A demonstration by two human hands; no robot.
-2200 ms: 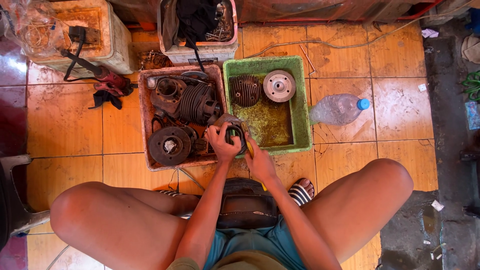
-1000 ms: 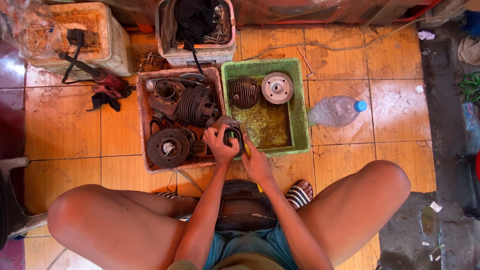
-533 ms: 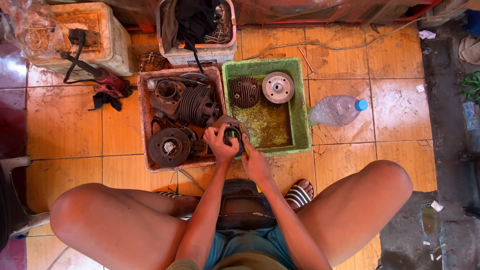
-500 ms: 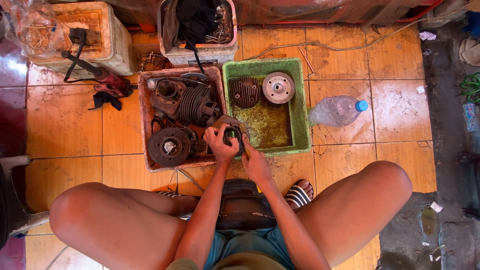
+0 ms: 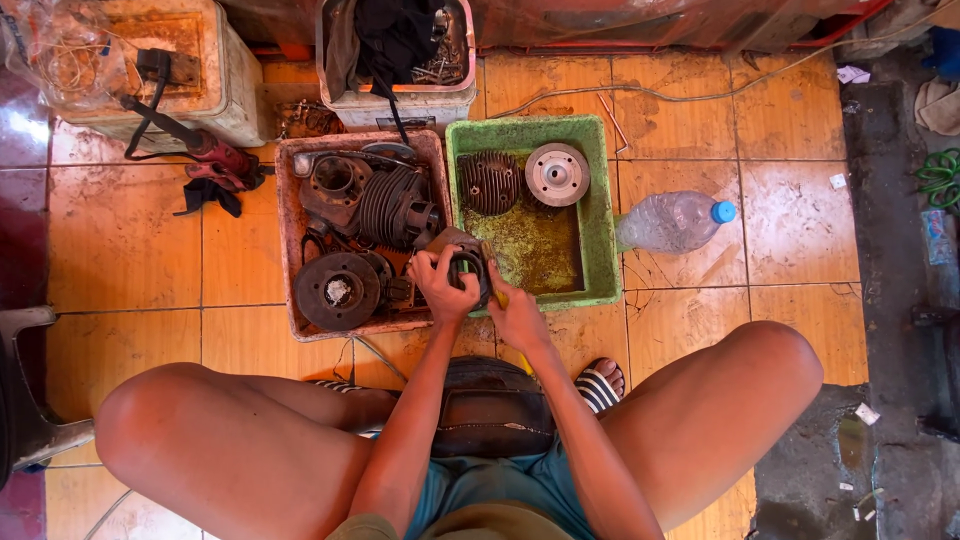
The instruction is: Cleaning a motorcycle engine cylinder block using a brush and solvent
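Firstly, item in hand: one small engine part (image 5: 462,262), dark, rusty and greasy, roughly round with a hollow centre, held over the seam where the two trays meet. My left hand (image 5: 441,287) is wrapped around its near side, fingers closed on it. My right hand (image 5: 516,316) sits just beside it, curled around a yellow-handled tool (image 5: 522,358) whose working end I cannot make out against the part.

Left of the hands: red tray (image 5: 290,240), holding a finned cylinder (image 5: 392,205), a rusty housing (image 5: 335,185) and a dark disc (image 5: 337,291), all oily and brown.

Right of the hands: green tray (image 5: 605,215), its floor filmed with murky yellow-brown liquid; a finned head (image 5: 489,182) and a pale round cover (image 5: 557,174) lie at its far end, side by side.

Beyond: plastic bottle (image 5: 675,220) with a blue cap, lying on the orange floor tiles (image 5: 130,250) just right of the green tray. Red-handled tool (image 5: 205,155) on the floor at far left.
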